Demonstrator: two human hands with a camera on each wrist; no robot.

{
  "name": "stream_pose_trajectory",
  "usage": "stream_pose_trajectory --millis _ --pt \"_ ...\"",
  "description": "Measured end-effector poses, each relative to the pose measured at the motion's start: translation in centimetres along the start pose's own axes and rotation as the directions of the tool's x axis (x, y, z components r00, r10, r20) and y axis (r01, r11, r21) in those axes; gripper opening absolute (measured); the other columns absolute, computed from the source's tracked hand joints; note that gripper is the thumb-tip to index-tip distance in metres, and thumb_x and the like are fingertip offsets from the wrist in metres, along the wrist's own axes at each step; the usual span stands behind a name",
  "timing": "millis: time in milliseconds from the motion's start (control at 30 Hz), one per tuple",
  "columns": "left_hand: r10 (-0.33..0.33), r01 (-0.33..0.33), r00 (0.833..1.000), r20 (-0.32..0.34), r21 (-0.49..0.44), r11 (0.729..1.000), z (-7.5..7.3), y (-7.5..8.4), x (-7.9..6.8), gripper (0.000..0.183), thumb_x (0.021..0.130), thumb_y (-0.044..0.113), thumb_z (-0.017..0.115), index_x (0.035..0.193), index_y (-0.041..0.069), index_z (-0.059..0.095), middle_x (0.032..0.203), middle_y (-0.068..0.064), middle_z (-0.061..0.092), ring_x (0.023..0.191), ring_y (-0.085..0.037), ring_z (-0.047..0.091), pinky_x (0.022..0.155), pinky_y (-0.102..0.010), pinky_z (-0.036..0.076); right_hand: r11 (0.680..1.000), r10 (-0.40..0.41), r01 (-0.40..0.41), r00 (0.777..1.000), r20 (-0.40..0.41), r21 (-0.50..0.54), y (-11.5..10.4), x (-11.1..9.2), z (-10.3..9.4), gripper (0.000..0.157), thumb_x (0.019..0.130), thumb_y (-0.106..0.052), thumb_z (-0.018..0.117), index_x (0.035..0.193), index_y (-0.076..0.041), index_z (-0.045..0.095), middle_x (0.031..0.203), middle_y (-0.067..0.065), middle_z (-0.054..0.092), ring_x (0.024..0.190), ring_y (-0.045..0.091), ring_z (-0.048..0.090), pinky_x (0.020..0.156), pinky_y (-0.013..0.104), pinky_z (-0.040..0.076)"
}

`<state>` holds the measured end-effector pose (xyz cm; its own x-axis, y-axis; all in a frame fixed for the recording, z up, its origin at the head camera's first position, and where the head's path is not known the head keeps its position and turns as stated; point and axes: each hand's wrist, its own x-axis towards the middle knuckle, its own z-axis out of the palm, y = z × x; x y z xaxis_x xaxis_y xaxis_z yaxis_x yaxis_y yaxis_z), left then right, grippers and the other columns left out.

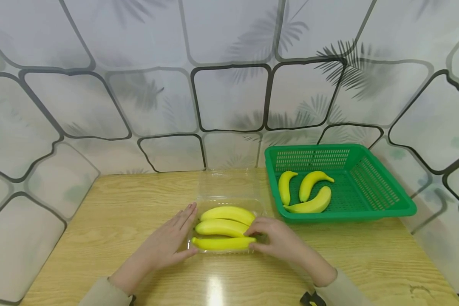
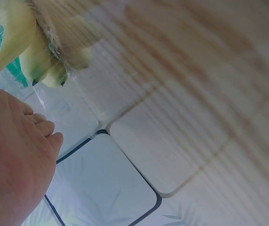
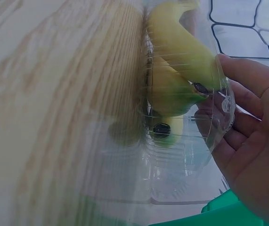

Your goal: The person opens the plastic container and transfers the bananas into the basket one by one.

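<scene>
A clear plastic clamshell box lies with its lid laid back toward the wall. Inside are three yellow bananas, side by side: a back banana, a middle banana and a front banana. My left hand rests along the box's left side, fingers straight and thumb near the front left corner. At the right end, my right hand pinches the front banana's tip between thumb and fingers. In the right wrist view, its fingers reach over the box's rim, partly hidden behind the plastic.
A green plastic basket stands at the back right, close to the box. It holds three more bananas toward its left side. Patterned wall covering encloses the wooden table at the back and sides.
</scene>
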<state>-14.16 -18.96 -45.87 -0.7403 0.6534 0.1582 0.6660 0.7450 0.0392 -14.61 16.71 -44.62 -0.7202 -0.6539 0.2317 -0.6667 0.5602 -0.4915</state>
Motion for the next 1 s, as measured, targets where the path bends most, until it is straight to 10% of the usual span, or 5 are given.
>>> stream_pose_trajectory --millis 1000 --pt "0.002 -0.002 1.000 0.001 0.015 1.000 0.2 0.0 0.0 0.098 0.104 0.067 0.050 0.166 -0.005 0.024 0.176 -0.023 0.021 0.163 -0.036 0.027 0.130 -0.048 0.034 0.994 -0.079 0.098 0.955 -0.284 0.052 -1.0 1.1 -0.5 0.020 0.087 -0.006 0.083 0.105 -0.010 0.078 0.100 -0.002 0.077 0.086 0.008 0.067 0.076 0.032 0.066"
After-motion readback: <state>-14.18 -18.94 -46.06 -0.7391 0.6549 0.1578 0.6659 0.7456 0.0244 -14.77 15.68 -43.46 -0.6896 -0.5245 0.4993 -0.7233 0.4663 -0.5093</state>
